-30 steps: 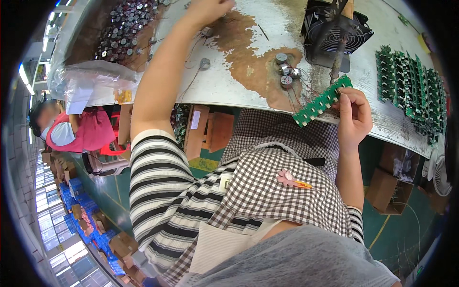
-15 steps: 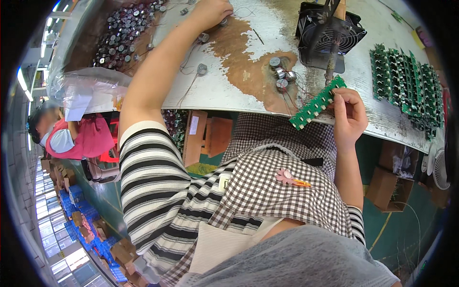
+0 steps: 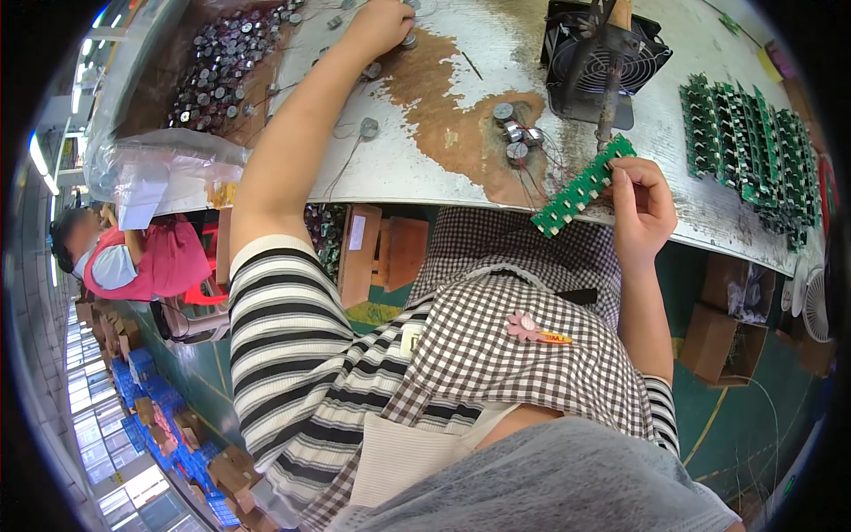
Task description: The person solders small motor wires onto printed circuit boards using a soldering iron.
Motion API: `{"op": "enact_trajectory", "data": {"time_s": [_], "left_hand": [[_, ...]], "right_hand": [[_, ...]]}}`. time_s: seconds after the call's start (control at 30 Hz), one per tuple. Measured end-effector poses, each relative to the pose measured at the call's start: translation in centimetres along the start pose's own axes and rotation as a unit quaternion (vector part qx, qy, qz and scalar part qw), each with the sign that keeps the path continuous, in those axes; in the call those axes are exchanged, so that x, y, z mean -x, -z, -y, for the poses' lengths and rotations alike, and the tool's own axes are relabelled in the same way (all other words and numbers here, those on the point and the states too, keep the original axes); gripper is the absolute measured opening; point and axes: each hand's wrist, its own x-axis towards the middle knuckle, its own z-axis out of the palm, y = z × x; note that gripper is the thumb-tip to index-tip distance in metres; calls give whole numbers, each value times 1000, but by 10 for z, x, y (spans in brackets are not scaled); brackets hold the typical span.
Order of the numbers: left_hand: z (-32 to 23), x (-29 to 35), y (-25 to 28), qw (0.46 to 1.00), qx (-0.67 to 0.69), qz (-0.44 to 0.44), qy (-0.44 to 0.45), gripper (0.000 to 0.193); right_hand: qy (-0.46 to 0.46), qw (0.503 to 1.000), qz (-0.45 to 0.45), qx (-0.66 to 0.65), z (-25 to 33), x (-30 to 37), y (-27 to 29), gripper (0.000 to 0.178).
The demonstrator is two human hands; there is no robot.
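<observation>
My right hand [image 3: 644,206] pinches a long green circuit board [image 3: 581,191] near its upper end, and the board slants over the table's front edge. Small white parts run along it in a row. Stretched out to the far side of the table, my left hand [image 3: 379,28] has its fingers closed; what they hold, if anything, I cannot make out. Right beside those fingers lies a small round metal motor [image 3: 409,41] with thin wires. A cluster of similar motors [image 3: 517,152] sits left of the board, their red wires trailing toward it.
A black fan [image 3: 607,62] stands behind the board, with a dark rod-like tool [image 3: 611,97] in front. Rows of green boards [image 3: 749,151] lie at right. Many motors [image 3: 217,75] are heaped at far left by plastic sheeting [image 3: 168,160]. Another person [image 3: 133,257] sits at left.
The whole view has shifted slightly left. My left hand remains at the far side with its fingers closed, and my right hand keeps holding the circuit board.
</observation>
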Motion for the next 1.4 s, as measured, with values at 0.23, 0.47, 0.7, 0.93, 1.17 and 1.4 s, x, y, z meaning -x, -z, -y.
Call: {"op": "enact_trajectory", "data": {"time_s": [0.23, 0.47, 0.7, 0.93, 1.17, 1.4], "left_hand": [[13, 19, -14, 932, 59, -271, 235, 20], [-117, 89, 54, 877, 336, -224, 260, 16], [-204, 114, 55, 595, 762, -20, 256, 13], [-250, 103, 49, 643, 729, 44, 233, 13], [-260, 88, 35, 797, 589, -64, 121, 10], [-273, 81, 35, 766, 611, -109, 168, 9]], "right_hand": [[-18, 1000, 16, -9, 6, 1, -5, 2], [-9, 996, 53, -71, 7, 0, 3, 4], [86, 990, 39, 102, 7, -7, -2, 7], [83, 994, 67, 34, 9, -3, -2, 9], [93, 993, 54, 56, 12, -5, -1, 6], [112, 988, 54, 94, 17, -11, 1, 7]]}}
